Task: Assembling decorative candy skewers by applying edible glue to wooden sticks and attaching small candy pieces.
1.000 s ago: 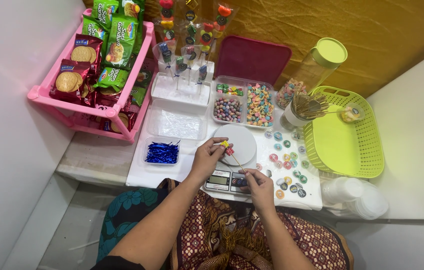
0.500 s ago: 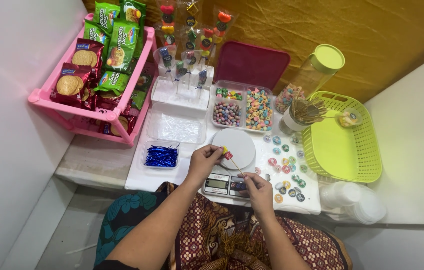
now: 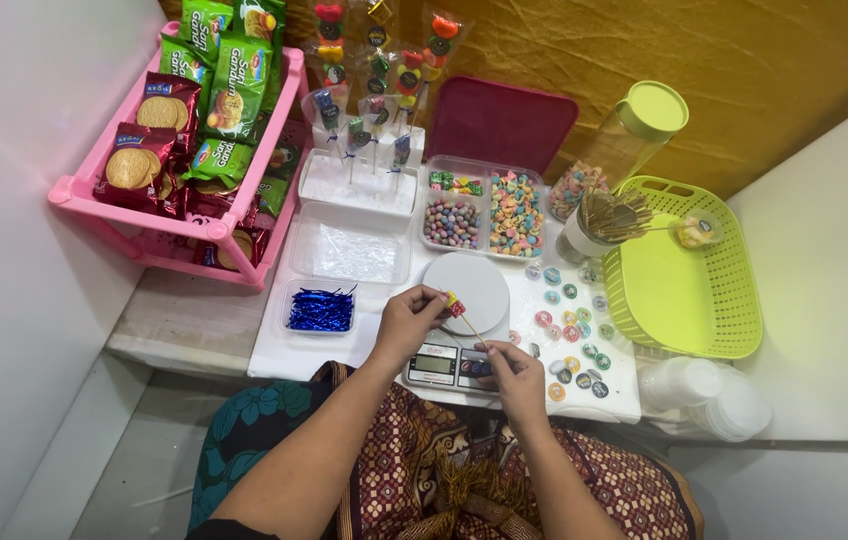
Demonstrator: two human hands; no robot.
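Centre frame, above the scale (image 3: 464, 300). Left hand (image 3: 409, 325) fingertips pinch the small candy (image 3: 452, 303) at the stick's upper-left end. Stick (image 3: 471, 327) slants down-right to right hand (image 3: 519, 375), fingers pinched on its lower end.

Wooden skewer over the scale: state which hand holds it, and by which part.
Both: the right hand pinches the skewer's bare lower end; the left hand's fingers hold the candy-threaded upper end.
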